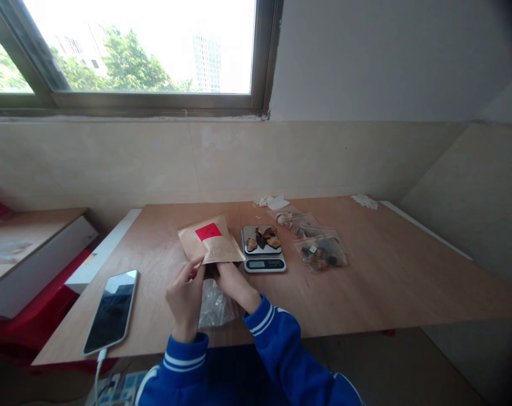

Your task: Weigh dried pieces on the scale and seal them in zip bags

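Observation:
A brown paper bag [187, 238] with a red label lies tilted above the table, its opening toward me. My left hand [186, 290] pinches the near edge of its opening. My right hand [234, 283] reaches into the bag, and its fingers are hidden inside. Just right of the bag stands a small digital scale [265, 265] with several dark brown dried slices [263, 239] on its plate. Below my hands lies a clear plastic bag [213, 307], partly covered by my right wrist.
Clear zip bags [322, 252] with dried pieces lie right of the scale. White scraps [277, 202] are at the table's back edge, with more white bits [365, 201] farther right. A phone [111, 312] on a charging cable [98, 372] lies at the front left of the table [387, 276].

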`<state>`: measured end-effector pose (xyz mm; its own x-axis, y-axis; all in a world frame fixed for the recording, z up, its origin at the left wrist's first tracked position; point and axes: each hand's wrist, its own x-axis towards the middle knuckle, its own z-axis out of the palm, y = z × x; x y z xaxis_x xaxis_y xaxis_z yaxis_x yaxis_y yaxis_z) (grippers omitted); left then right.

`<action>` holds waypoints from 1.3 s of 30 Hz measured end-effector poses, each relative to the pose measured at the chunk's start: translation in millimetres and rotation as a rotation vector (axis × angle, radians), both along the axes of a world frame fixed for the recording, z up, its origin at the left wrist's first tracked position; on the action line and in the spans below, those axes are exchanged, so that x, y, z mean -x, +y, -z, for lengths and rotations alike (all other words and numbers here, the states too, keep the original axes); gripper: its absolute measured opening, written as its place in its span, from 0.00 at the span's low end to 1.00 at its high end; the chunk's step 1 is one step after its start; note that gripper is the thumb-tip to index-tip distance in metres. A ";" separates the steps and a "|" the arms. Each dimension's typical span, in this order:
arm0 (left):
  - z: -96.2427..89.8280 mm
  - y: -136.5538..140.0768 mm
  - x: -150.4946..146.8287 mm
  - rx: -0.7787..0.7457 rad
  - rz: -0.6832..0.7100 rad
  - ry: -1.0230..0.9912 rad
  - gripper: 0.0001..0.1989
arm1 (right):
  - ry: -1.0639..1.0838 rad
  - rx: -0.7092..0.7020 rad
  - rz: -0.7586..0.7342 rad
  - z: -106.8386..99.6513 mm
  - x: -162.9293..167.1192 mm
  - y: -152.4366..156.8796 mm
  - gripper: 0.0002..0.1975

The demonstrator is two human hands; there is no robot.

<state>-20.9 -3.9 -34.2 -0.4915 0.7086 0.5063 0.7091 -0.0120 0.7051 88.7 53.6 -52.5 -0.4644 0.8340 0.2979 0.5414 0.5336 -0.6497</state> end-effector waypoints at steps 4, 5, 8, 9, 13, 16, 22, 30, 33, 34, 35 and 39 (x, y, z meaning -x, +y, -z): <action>0.1 3.1 1.9 -0.003 0.014 -0.013 0.09 | -0.109 0.052 0.043 -15.1 -14.4 -20.8 0.19; 0.3 3.9 2.5 -0.002 0.013 -0.019 0.09 | -0.085 0.019 0.044 -18.1 -18.5 -25.8 0.19; 0.3 6.1 3.7 0.002 -0.002 -0.023 0.09 | 0.046 -0.054 -0.016 -23.6 -29.7 -35.6 0.18; 0.1 6.6 3.9 0.003 -0.007 -0.021 0.09 | 0.093 -0.055 -0.036 -23.9 -33.0 -36.7 0.17; -1.9 6.8 3.9 0.007 -0.012 -0.018 0.10 | 0.288 -0.021 -0.025 -21.0 -43.7 -32.3 0.14; -3.9 6.1 3.5 0.011 -0.007 -0.037 0.10 | 0.407 -0.002 0.019 -19.9 -49.7 -27.9 0.11; -6.6 6.2 6.3 0.016 -0.013 -0.059 0.10 | 0.536 0.037 0.095 -21.1 -64.5 -24.1 0.06; -7.6 5.7 10.9 -0.003 -0.029 -0.051 0.11 | 0.566 -0.090 0.470 3.0 -118.5 6.8 0.10; -7.0 5.6 9.6 -0.005 -0.019 -0.053 0.11 | 0.306 -0.248 0.511 13.1 -135.5 16.9 0.10; -6.7 5.5 9.2 -0.004 -0.014 -0.053 0.11 | 0.194 -0.297 0.490 15.9 -138.8 20.2 0.11; -6.4 5.3 8.8 -0.003 -0.010 -0.051 0.12 | 0.082 -0.336 0.458 18.4 -140.9 23.6 0.13; -6.4 4.1 9.5 -0.003 -0.011 -0.050 0.13 | -0.259 -0.398 0.353 27.8 -141.2 39.6 0.19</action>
<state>-30.5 0.2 -27.9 -0.5242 0.7014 0.4829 0.6731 -0.0062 0.7396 229.9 93.2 -80.3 -0.2787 0.7986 0.5334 0.8450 0.4679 -0.2591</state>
